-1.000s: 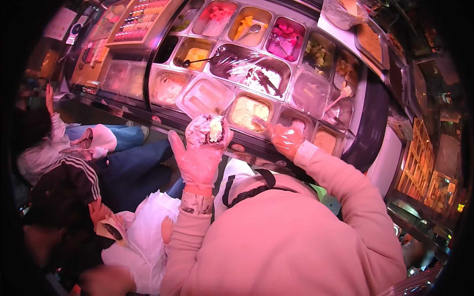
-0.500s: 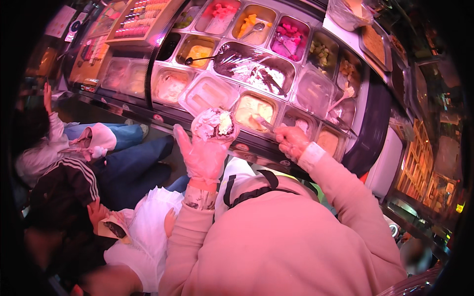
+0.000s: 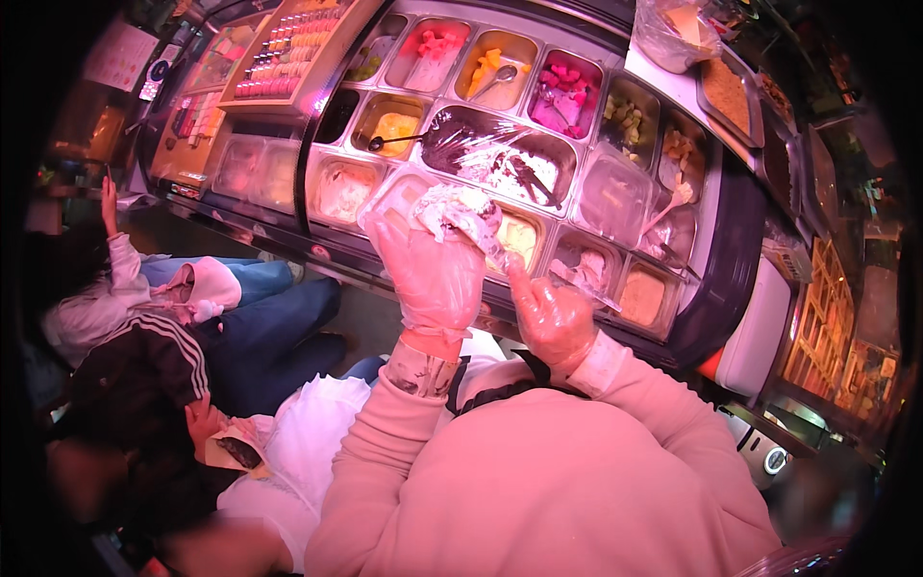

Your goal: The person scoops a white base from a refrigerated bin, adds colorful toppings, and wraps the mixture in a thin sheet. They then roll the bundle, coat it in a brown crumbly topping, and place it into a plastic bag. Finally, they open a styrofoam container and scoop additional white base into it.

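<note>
My left hand [image 3: 435, 279], in a clear plastic glove, is closed around a roundish piece of food topped with white and dark-streaked cream [image 3: 450, 213]; its exact kind is hard to make out. My right hand [image 3: 558, 322], also gloved, grips a flat spreader [image 3: 492, 252], its index finger along the handle. The spreader's blade lies against the cream on the food. Behind them is a metal tub of pale yellow cream [image 3: 519, 238], partly hidden by the spreader and hands. A clear plastic lid [image 3: 399, 195] lies behind my left hand.
Several metal tubs of fruit and creams fill the counter, including a large film-covered tub [image 3: 471, 130] and one with pink cubes [image 3: 567, 82]. A wooden tray of small coloured pieces [image 3: 288, 62] stands far left. People sit at the left, one in a striped black sleeve [image 3: 178, 346].
My right hand has brought the spreader from the pale yellow cream leftward onto the food. My left hand has moved right and farther forward, tilting the food toward the spreader.
</note>
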### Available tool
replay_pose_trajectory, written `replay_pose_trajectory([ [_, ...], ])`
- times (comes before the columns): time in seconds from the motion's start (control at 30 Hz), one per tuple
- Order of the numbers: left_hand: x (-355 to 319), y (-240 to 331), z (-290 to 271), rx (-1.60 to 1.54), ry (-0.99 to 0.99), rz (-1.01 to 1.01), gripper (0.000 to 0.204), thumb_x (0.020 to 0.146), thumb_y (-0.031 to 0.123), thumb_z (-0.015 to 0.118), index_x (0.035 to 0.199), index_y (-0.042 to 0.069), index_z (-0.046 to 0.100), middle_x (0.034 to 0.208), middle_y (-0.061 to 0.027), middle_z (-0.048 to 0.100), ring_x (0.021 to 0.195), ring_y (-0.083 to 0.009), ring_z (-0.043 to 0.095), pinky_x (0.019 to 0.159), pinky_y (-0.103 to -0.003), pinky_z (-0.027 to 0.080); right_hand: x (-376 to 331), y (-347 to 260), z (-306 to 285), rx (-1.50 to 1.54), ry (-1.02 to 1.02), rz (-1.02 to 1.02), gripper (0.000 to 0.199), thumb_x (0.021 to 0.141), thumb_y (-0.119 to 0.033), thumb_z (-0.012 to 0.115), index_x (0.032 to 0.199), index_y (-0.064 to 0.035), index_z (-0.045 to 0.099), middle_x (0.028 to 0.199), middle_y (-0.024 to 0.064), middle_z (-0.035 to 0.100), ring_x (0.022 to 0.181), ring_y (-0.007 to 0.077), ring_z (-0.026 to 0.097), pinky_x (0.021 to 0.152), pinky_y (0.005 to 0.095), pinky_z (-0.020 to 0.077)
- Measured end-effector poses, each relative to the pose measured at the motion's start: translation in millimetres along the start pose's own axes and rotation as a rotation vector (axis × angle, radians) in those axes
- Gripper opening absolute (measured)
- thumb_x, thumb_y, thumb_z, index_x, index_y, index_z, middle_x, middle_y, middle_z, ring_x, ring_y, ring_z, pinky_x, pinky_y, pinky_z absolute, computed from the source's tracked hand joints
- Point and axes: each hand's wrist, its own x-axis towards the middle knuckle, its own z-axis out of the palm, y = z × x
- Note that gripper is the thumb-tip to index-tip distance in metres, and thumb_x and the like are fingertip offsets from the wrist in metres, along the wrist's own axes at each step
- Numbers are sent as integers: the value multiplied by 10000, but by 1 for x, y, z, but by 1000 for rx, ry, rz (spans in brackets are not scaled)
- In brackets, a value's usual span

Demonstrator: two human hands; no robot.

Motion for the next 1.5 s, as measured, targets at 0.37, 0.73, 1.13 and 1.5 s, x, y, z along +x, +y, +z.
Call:
replay_pose_trajectory([
  [0.37,11,19,-26,-6,-13,-33,842,950,730,550,1539,148,398,1555,-86,442,1445,-317,411,1180,-553,363,2,41,-43,191,9,-158,611,746,114,668,1354,75,622,749,88,616,557,212,580,498,357,465],
  [0.73,19,38,-40,-74,59,-10,1009,875,657,716,1601,83,314,1656,-176,323,1508,-390,342,1223,-670,239,-18,65,-23,217,82,-3,629,797,103,620,1416,-1,585,866,160,695,692,298,677,600,404,534],
  [1.13,-7,55,-63,-225,91,-226,930,914,665,655,1586,87,375,1618,-159,407,1449,-414,411,1188,-656,306,-26,51,70,254,-580,337,374,910,-54,534,1262,75,541,738,277,659,672,463,672,607,571,506],
  [1.5,2,61,-76,-218,110,-291,919,908,672,666,1582,107,398,1623,-139,402,1430,-408,429,1174,-624,350,2,66,-40,2100,-295,1433,124,1021,-72,599,1027,36,659,671,19,541,489,80,465,454,221,317],
])
